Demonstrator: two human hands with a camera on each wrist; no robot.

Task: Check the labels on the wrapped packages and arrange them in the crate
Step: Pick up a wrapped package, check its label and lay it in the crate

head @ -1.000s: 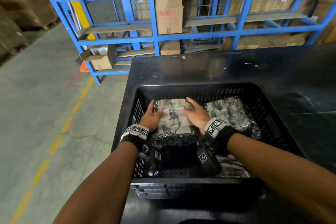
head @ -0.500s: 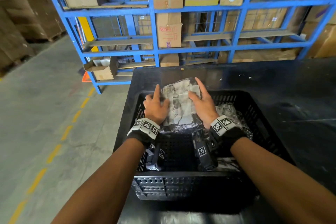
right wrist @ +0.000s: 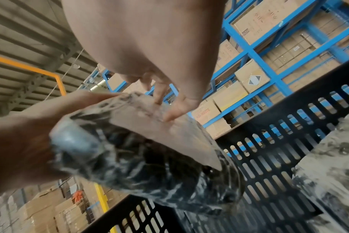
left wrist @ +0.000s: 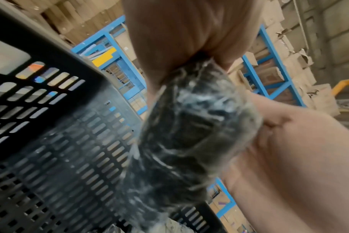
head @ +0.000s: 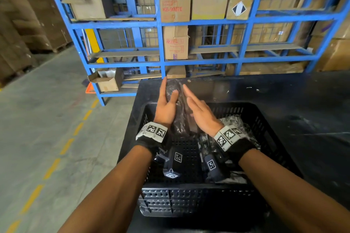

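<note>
A package wrapped in clear film (head: 179, 125) stands on edge above the black slotted crate (head: 265, 126). My left hand (head: 166, 106) holds its left face, with the thumb laid over the near edge. My right hand (head: 200, 115) presses flat against the right face, fingers straight. The left wrist view shows the dark, crinkled package (left wrist: 189, 134) between both palms, beside the crate wall (left wrist: 60, 141). In the right wrist view, straight fingertips rest on a brown flat side of the package (right wrist: 149, 165). Another wrapped package (head: 234, 125) lies in the right half of the crate.
The crate sits at the near left corner of a black table (head: 284, 92). Behind it stands a blue rack (head: 161, 43) loaded with cardboard boxes. To the left is a concrete floor with a dashed yellow line (head: 66, 145) and an open box (head: 108, 81).
Both hands have lifted the package out of the crate and turned it from lying flat with the printed side up to standing on edge between the palms.
</note>
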